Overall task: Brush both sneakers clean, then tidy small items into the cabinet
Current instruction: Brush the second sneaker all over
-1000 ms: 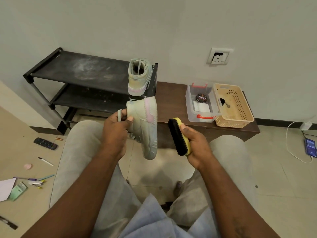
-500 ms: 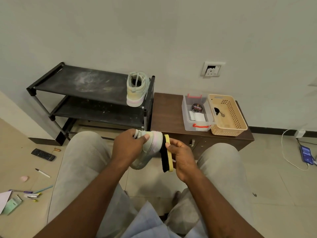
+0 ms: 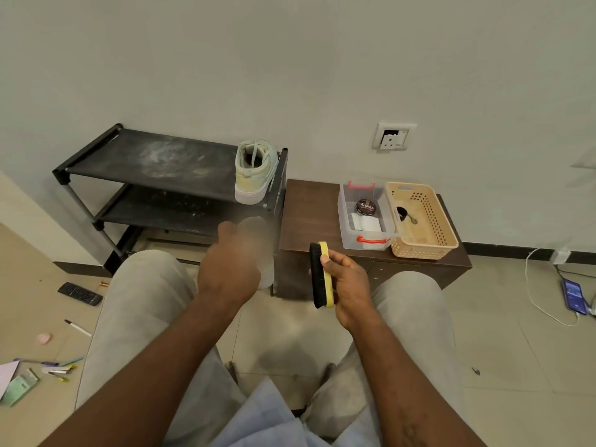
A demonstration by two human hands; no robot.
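Note:
One pale green sneaker (image 3: 254, 175) stands on the top shelf of the black shoe rack (image 3: 145, 162), at its right end. My left hand (image 3: 230, 262) is motion-blurred and holds the second sneaker (image 3: 267, 253), a pale smear just past my fingers, in front of the rack's right post. A little to the right, my right hand (image 3: 348, 282) grips a yellow-backed brush (image 3: 319, 275) with black bristles facing left. Brush and sneaker are apart. The low brown cabinet (image 3: 309, 214) stands behind both hands.
On the cabinet sit a clear box (image 3: 346, 217) with a polish tin (image 3: 366, 206) and a beige basket (image 3: 429, 233). A remote (image 3: 80, 293), a pen (image 3: 77, 327), markers (image 3: 54, 369) and papers lie on the floor at left. A phone (image 3: 573, 296) charges at right.
The left hand has swung the sneaker away from the brush, up and towards the rack. The right hand with the brush moved slightly right, and the camera tilted up.

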